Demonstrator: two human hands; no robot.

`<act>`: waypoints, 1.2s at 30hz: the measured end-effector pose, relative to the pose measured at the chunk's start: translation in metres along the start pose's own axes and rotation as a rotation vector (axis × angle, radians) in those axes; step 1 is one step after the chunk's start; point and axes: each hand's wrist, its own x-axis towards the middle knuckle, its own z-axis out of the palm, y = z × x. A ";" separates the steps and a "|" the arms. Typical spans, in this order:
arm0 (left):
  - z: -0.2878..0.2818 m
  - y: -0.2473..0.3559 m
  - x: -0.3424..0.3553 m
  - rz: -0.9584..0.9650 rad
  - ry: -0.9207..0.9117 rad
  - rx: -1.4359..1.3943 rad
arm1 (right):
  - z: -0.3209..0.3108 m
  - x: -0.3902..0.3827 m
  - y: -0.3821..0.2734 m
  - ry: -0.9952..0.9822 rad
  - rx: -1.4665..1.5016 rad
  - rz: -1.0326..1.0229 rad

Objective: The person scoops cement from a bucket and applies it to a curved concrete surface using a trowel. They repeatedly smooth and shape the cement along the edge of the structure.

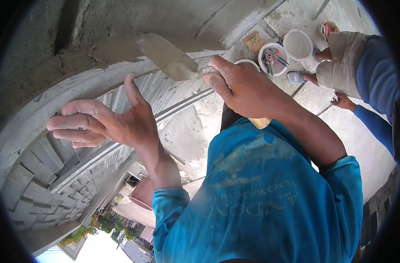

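Note:
My right hand [248, 90] is wrapped around the handle of a trowel. The flat, mortar-coated blade [170, 59] of this trowel reaches up and left, its far end against the wet grey plaster [114, 50] of a wall edge. The pale butt of the handle [260, 123] sticks out below my fist. My left hand [108, 118] is held out to the left with nothing in it, thumb up and fingers stretched. It hovers in front of a curved pale edge strip [38, 98] that runs along under the plaster.
A ribbed grey panel wall [55, 162] slopes down at the left. At upper right stand a tool bucket [273, 59], a white bucket [297, 44] and a torn brown bag [254, 41]. Another person in khaki shorts [340, 65] is close by on the right.

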 end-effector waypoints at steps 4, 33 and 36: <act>0.001 -0.003 -0.002 0.014 0.002 -0.008 | -0.007 0.007 0.003 -0.138 0.054 0.130; 0.000 -0.002 -0.004 -0.041 -0.035 -0.005 | -0.055 0.017 -0.052 -0.382 0.606 0.227; -0.002 -0.003 -0.004 -0.050 -0.052 -0.022 | -0.057 0.016 -0.063 -0.391 0.620 0.206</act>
